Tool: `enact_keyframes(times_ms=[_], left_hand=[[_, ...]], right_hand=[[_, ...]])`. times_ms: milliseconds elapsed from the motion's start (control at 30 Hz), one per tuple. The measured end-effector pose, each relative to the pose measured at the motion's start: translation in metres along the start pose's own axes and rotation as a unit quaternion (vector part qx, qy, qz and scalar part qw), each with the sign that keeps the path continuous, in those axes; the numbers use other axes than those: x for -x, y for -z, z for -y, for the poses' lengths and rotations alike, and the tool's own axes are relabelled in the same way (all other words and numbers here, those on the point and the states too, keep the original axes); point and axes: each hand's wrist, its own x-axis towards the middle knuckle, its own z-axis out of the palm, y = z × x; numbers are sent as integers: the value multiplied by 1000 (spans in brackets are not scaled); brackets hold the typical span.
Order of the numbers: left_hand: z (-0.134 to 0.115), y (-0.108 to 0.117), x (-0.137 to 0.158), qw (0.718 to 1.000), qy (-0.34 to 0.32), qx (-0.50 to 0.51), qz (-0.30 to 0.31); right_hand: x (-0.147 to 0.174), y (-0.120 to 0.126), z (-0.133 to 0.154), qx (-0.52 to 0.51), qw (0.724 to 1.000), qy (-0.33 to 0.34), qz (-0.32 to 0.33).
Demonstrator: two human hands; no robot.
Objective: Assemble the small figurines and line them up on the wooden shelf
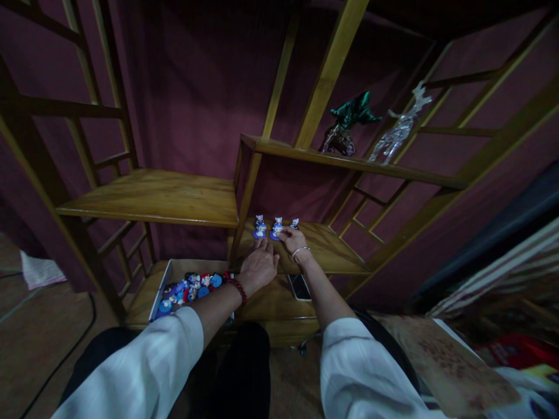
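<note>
Cannot make out any lettering, label, brand, number or sign, whether on the figurines [260,230], the open box [197,265] or the phone [299,287] below the front edge of the shelf [336,253].

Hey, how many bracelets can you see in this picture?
2: a red beaded bracelet at the wrist of the left hand, and a silver bracelet at the wrist of the right hand. The sleeves could hide more.

Wooden shelf [336,250] bearing figurines [260,228], lower board [271,299] bearing phone [299,287], box [178,269]
</note>
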Motion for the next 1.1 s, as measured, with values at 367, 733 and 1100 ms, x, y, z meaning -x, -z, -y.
enact_keyframes(times_ms=[367, 733, 1100], left_hand=[[-2, 4, 1, 1000, 8, -24, 2], [-1, 4, 3, 998, 15, -55, -26], [4, 8, -6, 976, 189, -34, -99]], right_hand=[[-1, -3, -2, 1, 1000, -7, 7], [0, -2, -5, 33, 999, -9, 17], [-1, -3, -9, 68, 998, 9, 9]])
